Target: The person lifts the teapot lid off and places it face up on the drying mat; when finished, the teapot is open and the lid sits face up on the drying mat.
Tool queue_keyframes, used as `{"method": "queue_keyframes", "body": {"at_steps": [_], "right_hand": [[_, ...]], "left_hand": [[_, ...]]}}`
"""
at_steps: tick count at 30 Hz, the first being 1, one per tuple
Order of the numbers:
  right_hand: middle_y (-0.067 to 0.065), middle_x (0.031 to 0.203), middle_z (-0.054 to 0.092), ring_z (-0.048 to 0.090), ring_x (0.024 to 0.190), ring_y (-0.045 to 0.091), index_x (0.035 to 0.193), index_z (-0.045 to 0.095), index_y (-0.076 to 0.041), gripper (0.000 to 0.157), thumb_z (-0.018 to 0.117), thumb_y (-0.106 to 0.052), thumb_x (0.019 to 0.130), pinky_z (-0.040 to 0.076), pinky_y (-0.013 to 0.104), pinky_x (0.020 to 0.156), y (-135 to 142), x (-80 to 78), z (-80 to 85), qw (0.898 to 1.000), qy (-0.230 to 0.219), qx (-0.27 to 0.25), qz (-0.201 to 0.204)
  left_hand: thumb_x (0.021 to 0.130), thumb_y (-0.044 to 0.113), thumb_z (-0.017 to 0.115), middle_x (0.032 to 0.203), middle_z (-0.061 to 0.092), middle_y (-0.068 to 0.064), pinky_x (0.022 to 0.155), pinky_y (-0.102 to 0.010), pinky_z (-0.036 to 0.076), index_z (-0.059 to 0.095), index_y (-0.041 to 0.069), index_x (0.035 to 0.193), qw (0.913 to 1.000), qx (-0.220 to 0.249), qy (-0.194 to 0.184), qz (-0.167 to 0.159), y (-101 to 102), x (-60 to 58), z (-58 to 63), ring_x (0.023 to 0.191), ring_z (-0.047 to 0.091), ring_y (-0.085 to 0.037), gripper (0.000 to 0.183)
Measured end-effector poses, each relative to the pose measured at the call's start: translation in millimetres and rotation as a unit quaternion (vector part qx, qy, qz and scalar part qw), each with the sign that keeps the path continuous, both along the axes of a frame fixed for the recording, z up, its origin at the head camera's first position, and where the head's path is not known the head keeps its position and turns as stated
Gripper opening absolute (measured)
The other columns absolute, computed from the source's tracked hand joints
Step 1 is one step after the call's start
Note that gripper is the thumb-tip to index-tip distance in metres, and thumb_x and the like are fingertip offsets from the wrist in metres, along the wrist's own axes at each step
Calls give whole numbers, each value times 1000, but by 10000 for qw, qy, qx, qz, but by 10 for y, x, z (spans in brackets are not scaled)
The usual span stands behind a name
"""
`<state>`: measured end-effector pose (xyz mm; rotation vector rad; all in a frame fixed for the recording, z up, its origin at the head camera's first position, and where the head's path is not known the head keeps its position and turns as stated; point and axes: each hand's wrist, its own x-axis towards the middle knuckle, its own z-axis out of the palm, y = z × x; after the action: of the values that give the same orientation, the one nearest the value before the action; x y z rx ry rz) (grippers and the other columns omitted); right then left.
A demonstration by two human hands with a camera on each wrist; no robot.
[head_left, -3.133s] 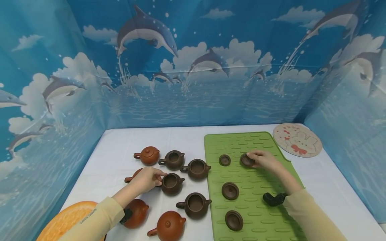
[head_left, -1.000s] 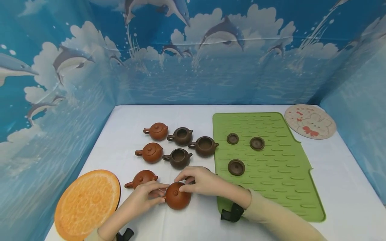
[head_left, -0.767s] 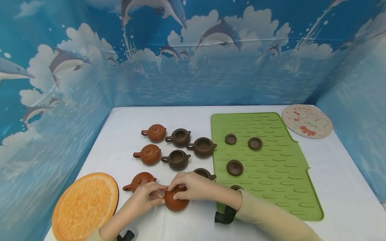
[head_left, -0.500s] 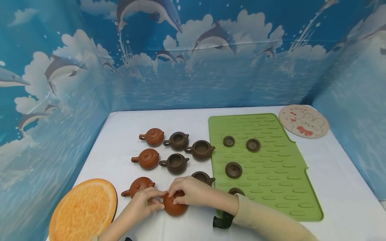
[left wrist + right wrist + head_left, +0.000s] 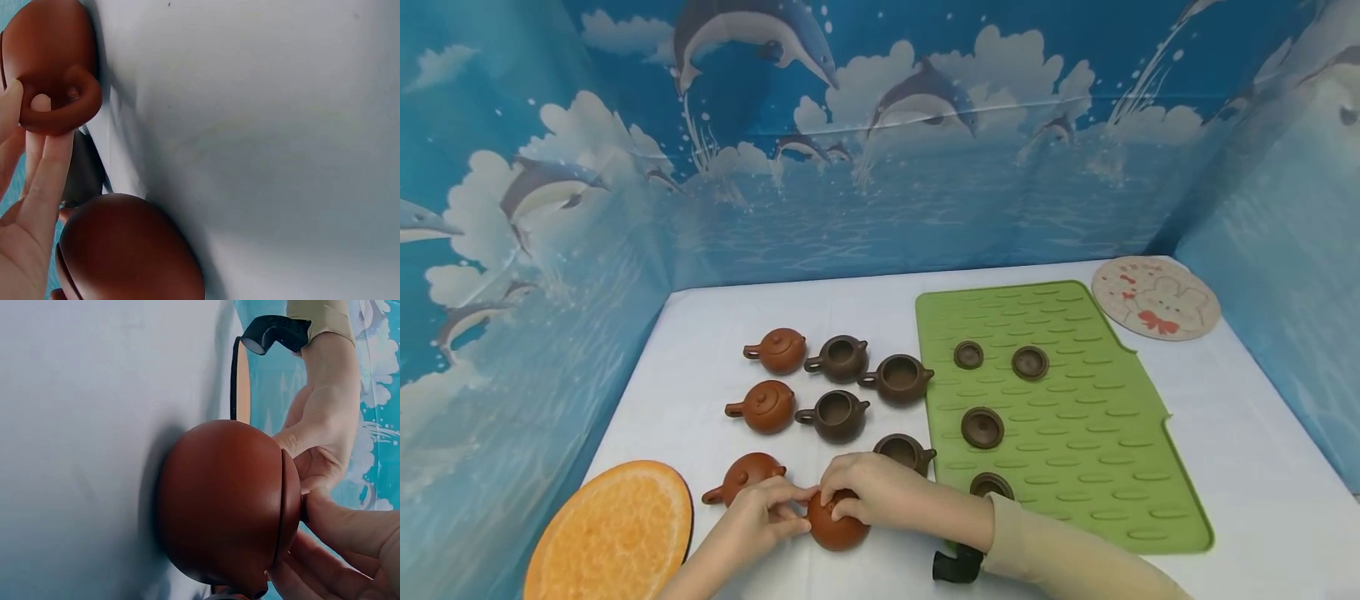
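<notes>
Close to me stands a reddish-brown clay teapot (image 5: 838, 534) with its lid (image 5: 292, 500) seated on it. My left hand (image 5: 758, 525) holds its loop handle (image 5: 92, 100), with a finger through the loop and the thumb against it. The right hand (image 5: 883, 493) reaches over from the right and grips the lid, thumb at the knob and fingers by the spout side. Just left of this pot sits another lidded reddish teapot (image 5: 751, 472). Beyond the right hand, a dark brown teapot (image 5: 901, 450) stands open-topped, partly covered by that hand.
Two reddish lidded teapots, one of them here (image 5: 765, 407), and several lidless dark teapots, such as this one (image 5: 837, 429), stand farther back. Several dark lids (image 5: 982, 427) lie on a green mat (image 5: 1090, 433). An orange round mat (image 5: 613, 533) lies left, a rabbit-print round mat (image 5: 1157, 296) far right.
The right hand has left a dark lid on the green mat, and the left hand a dark teapot. Both came to the near reddish teapot; lately they have barely moved while the view shifted slightly.
</notes>
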<state>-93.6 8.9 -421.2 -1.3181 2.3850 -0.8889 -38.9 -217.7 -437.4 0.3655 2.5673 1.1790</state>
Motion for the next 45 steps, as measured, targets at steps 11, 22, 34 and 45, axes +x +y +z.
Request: {"method": "queue_keyframes", "body": {"at_steps": [11,22,34,45], "right_hand": [[-6,110,72,62,104,1,100,73,-16,11,71,-22,91,51,19,91,262,-31,-3,9887,-1057,-991,-372],[5,118,68,65,106,10,119,64,-4,26,60,-19,98,52,25,93,1352,-260,26,8613,-3983,-2367,-2086],[-7,114,66,67,105,7,134,50,-2,39,40,-30,108,53,26,93,2221,-335,-270,7928,-4371,-3102,-2902],[33,142,47,59,121,40,144,42,8,69,43,-48,103,47,52,102,2442,-355,-311,8550,-2524,-439,-4509]], "left_hand": [[81,20,80,96,66,-2,59,-19,50,73,7,114,9998,2,-175,11,22,70,-39,71,60,4,36],[81,19,80,94,65,1,59,-19,50,73,8,116,9998,9,-201,8,27,74,0,72,58,4,37],[81,17,80,94,65,1,62,-18,51,73,8,116,9996,-191,-186,-50,-8,35,48,72,60,5,36],[81,18,81,95,66,0,59,-18,50,73,9,115,9999,-98,-84,-5,9,4,39,71,60,5,37]]}}
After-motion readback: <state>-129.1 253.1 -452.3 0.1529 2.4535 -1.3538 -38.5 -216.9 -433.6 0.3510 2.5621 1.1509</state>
